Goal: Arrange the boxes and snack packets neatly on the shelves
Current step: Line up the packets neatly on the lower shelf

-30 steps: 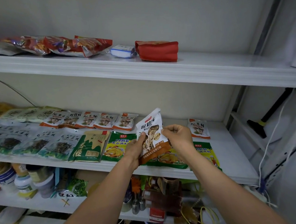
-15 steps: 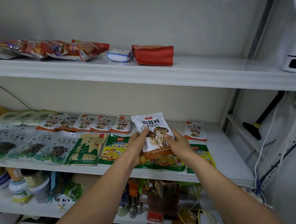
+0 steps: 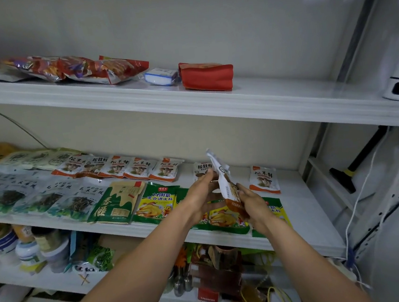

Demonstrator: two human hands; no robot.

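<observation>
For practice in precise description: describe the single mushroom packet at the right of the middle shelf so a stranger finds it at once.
On the middle shelf, go towards the right end. A white mushroom packet with an orange base lies there alone; its twins overlap in a row on the left.

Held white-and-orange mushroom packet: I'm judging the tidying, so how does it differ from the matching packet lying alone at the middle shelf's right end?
The white-and-orange held packet is up in the left hand and right hand; the matching lone packet lies flat on the white middle shelf. The held packet is twisted edge-on; the lone packet shows its front. Both are white with orange bottoms.
</observation>
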